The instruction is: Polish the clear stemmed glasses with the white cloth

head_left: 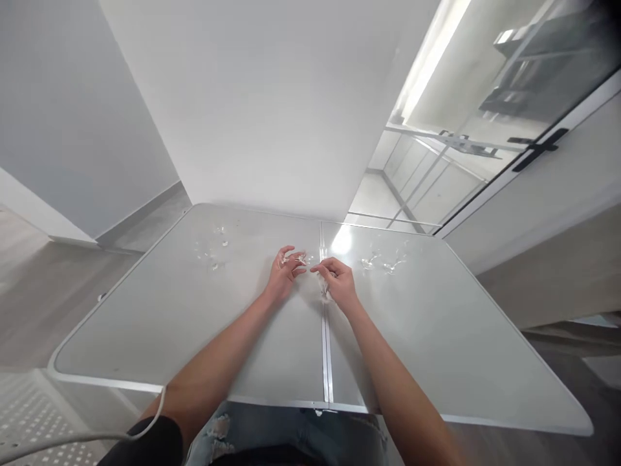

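My left hand (284, 272) and my right hand (338, 279) meet near the middle seam of a white folding table (204, 336). Both have their fingers curled and pinched on a small clear, whitish item (299, 259) held between them; it is too small to name. Something pale also shows under my right palm. A scatter of small clear pieces (213, 249) lies on the table to the far left of my hands. Another scatter of clear pieces (383, 262) lies to the right, just beyond my right hand.
A white wall (272, 103) stands directly behind the table. A glass partition (466, 116) with a black handle (538, 150) is at the right. A white cable (72, 440) runs at the lower left over a perforated white surface.
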`<state>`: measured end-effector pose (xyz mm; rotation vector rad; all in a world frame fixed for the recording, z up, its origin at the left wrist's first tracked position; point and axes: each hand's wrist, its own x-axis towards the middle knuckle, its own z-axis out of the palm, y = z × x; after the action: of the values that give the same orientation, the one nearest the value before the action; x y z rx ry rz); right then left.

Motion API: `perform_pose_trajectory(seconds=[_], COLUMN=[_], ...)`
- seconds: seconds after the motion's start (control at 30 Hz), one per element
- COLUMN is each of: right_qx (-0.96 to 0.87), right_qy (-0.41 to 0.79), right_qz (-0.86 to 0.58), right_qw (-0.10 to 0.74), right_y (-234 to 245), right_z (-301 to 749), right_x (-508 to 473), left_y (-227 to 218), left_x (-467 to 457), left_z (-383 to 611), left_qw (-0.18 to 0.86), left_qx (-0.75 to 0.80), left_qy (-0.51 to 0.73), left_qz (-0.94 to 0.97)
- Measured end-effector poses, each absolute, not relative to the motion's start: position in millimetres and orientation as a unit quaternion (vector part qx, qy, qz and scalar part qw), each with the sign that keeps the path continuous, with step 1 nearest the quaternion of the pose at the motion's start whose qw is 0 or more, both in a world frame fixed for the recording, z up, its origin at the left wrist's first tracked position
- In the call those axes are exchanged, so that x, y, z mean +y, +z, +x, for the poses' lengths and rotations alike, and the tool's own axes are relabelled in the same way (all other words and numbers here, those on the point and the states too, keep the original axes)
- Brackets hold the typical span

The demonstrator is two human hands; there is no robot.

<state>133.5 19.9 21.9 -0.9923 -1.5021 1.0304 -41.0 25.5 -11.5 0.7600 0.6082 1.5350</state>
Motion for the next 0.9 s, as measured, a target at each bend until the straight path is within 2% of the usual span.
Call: perform_pose_trajectory(seconds=[0.17,0.37,0.5,0.67,0.77,0.9], right_qx=[-0.598,-0.540,-0.515,-0.517,-0.586,-0.657], right_qy=[0.418,0.383,0.437,0.428,0.388,0.358], right_qz=[-0.413,-0.424,-0.404,-0.405,-0.411,-0.395], right_qw=[0.545,0.617,0.616,0.621,0.581,0.533], right_y=[19,22,19,13,13,16], right_z=[143,149,150,156,160,164], right_x=[19,15,18,25,26,25], left_y=[-10,-13,-10,-6,-7,-9], left_x=[25,24,22,21,22,20], left_z=[-43,-45,-45,-38,-36,-36], left_qw=[0.651,0.751,0.767,0.709,0.632,0.539], left_qx=[0.227,0.178,0.188,0.238,0.295,0.375], left_qy=[0.632,0.535,0.481,0.541,0.573,0.527], left_qz=[0.353,0.344,0.381,0.386,0.430,0.540])
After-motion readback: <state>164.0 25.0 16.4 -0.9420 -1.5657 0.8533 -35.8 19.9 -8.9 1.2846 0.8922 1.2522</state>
